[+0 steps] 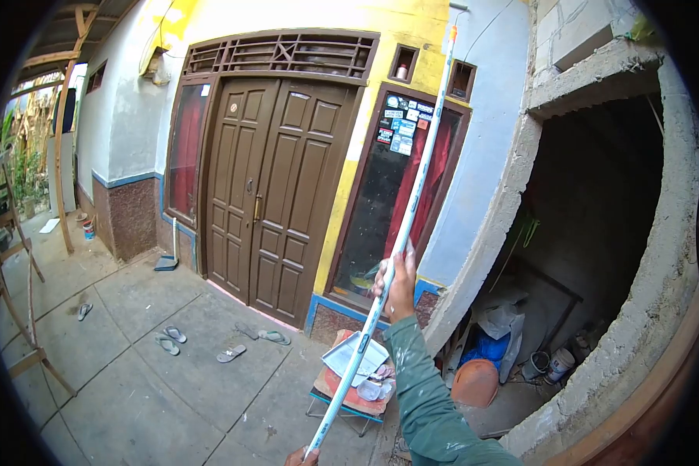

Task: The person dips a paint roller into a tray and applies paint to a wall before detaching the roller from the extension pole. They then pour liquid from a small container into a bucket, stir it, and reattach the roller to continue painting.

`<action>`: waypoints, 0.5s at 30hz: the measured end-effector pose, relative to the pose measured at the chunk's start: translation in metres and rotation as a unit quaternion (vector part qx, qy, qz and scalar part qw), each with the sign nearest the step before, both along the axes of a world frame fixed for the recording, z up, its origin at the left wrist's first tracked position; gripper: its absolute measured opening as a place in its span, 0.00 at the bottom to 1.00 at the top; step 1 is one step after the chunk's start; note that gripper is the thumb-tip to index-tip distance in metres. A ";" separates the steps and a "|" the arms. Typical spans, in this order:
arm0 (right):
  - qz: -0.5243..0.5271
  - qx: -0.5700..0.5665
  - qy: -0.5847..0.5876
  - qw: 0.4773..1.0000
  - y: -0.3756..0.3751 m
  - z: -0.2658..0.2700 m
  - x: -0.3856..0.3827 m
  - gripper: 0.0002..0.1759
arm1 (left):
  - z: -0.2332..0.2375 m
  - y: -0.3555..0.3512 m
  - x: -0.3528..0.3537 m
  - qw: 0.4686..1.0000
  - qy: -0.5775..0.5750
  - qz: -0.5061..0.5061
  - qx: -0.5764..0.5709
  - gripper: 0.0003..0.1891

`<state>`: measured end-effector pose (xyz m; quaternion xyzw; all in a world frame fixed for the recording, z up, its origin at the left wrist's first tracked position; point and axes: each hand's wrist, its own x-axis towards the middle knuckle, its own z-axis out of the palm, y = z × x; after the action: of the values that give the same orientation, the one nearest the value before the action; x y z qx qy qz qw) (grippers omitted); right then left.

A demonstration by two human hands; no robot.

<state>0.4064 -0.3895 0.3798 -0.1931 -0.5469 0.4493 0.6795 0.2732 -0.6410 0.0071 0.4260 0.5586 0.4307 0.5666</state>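
A long light-blue pole [420,184] slants from the bottom centre up to the top right, its orange upper tip near the wall. My right hand [397,286] is wrapped round its middle, in front of the window. Lower down, at the bottom edge of the view, my left hand [302,457] grips the pole's lower part and shows only partly. Behind the pole, a pale paint tray [354,356] and small plastic containers sit on a low stool [328,385] with a red top.
Brown double doors [275,194] stand ahead. Several sandals [231,354] and a blue dustpan [165,263] lie on the concrete floor. A wooden ladder-like frame [28,359] is at left. On the right, a rough doorway holds an orange basin [474,383] and buckets [559,363].
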 end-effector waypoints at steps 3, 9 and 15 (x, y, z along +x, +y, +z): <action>0.009 -0.035 0.005 0.999 -0.027 -0.040 -0.003 0.28 | -0.044 -0.034 -0.009 0.988 0.145 0.016 0.043 0.24; 0.024 -0.108 0.017 0.994 -0.075 -0.109 -0.011 0.27 | -0.074 -0.110 -0.016 0.980 0.156 0.094 0.075 0.24; 0.062 -0.141 0.010 0.988 -0.112 -0.149 -0.024 0.26 | -0.242 -0.156 -0.045 0.971 0.223 0.086 -0.016 0.22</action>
<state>0.3819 -0.5010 0.2305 -0.2484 -0.4823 0.5649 0.6217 0.2282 -0.7972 -0.2344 0.4524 0.7121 0.3632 0.3954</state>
